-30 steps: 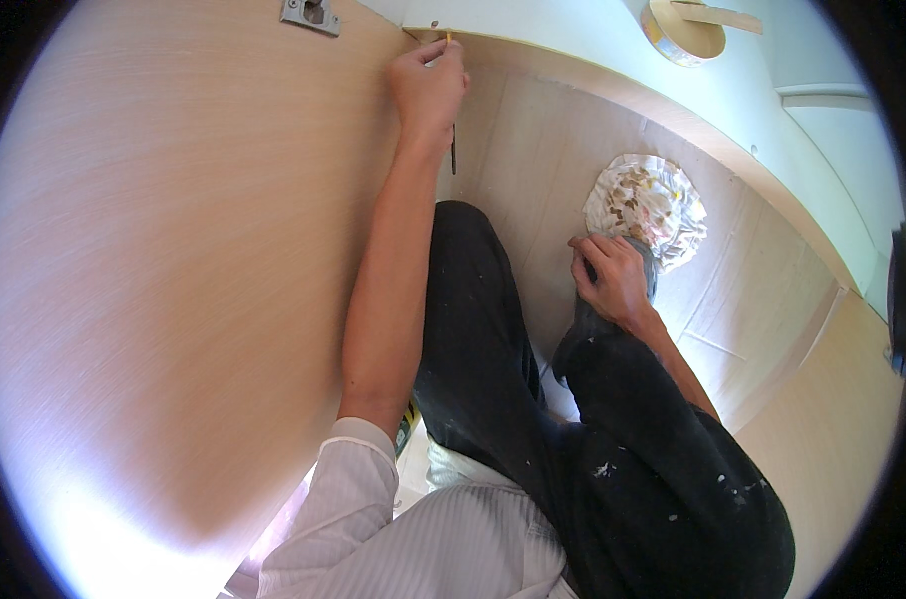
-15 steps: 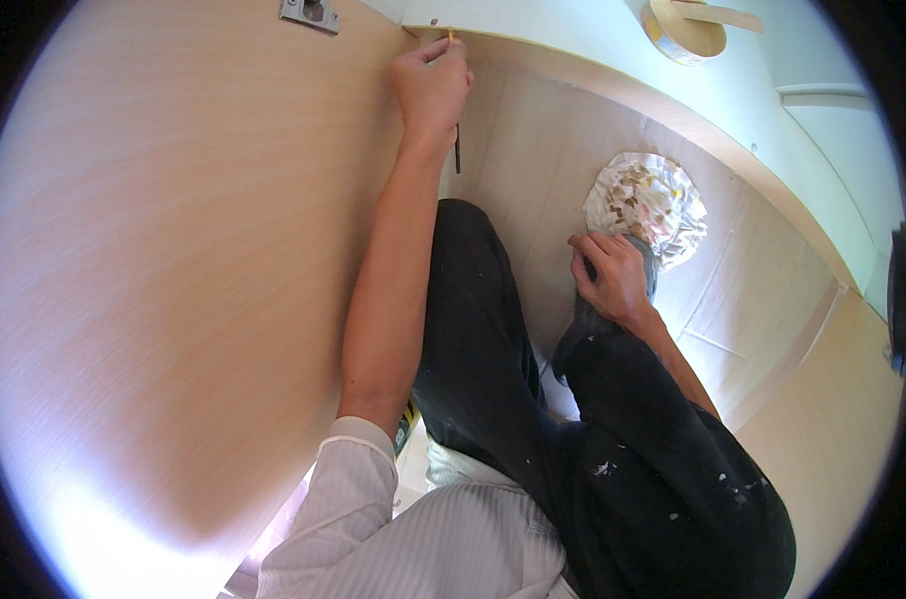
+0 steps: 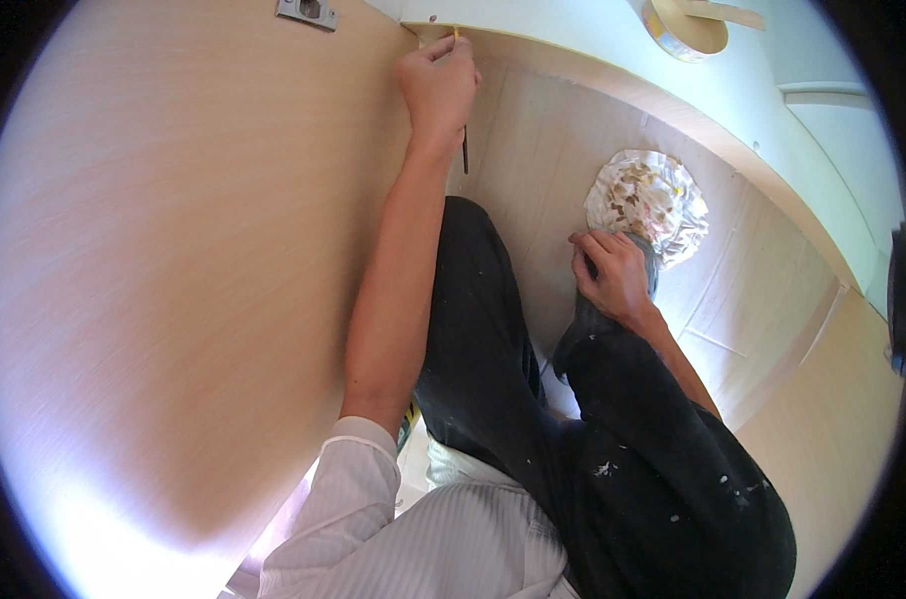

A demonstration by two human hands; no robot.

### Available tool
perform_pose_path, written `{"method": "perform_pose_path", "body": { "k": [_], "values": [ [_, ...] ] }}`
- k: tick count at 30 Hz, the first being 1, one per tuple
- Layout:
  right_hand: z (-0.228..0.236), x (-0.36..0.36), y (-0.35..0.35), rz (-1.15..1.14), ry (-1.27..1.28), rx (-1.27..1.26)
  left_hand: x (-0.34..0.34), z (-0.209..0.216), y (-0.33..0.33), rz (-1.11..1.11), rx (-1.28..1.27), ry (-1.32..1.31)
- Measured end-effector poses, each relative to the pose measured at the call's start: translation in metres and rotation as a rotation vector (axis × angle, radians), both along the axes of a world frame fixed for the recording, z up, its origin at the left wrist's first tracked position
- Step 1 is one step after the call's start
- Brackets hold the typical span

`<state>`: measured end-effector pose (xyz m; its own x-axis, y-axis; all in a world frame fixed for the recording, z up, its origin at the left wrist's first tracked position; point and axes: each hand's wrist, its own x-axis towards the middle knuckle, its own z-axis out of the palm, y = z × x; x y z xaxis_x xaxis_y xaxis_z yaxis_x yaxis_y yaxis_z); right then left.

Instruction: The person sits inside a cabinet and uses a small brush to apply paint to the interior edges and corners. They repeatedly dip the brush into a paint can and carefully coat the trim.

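Observation:
My left hand [image 3: 440, 88] is closed in a pinch on a thin paintbrush [image 3: 465, 152]. The dark handle sticks out below the wrist, and a yellowish tip shows above the fingers. That tip meets the wooden edge strip [image 3: 533, 45] of the white panel, near the corner by the big wooden panel [image 3: 174, 230]. Lower down on the right, my right hand [image 3: 613, 275] rests loosely on my grey shoe [image 3: 645, 262], fingers bent with a gap to the thumb. It appears to hold nothing. Just beyond the shoe lies a crumpled, stained white round cloth or paper [image 3: 648, 200].
A small round tub [image 3: 684, 35] with a flat wooden stick [image 3: 722, 13] across it stands on the white surface [image 3: 593, 25]. A metal hinge cup [image 3: 308, 12] sits in the wooden panel. My bent legs [image 3: 483, 309] fill the middle, over a pale board floor [image 3: 533, 130].
My left hand has shifted slightly to the right along the edge strip with the paintbrush. My right hand has stayed where it was.

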<state>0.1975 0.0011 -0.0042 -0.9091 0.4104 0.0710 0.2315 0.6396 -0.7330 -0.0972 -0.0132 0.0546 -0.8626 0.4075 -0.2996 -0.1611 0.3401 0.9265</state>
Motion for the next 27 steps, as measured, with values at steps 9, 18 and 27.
{"method": "perform_pose_path", "body": {
  "k": [9,18,27],
  "values": [
    [0.001,0.001,0.0,0.0,0.0,-0.007,0.005,-0.003,0.001,0.027,0.003,0.013],
    [0.001,0.0,0.0,-0.007,0.015,-0.003,0.015,-0.005,0.005,-0.041,0.002,0.052],
    [0.0,0.002,0.001,0.022,-0.015,-0.003,0.013,-0.006,0.006,-0.034,-0.001,0.048]
  ]
}}
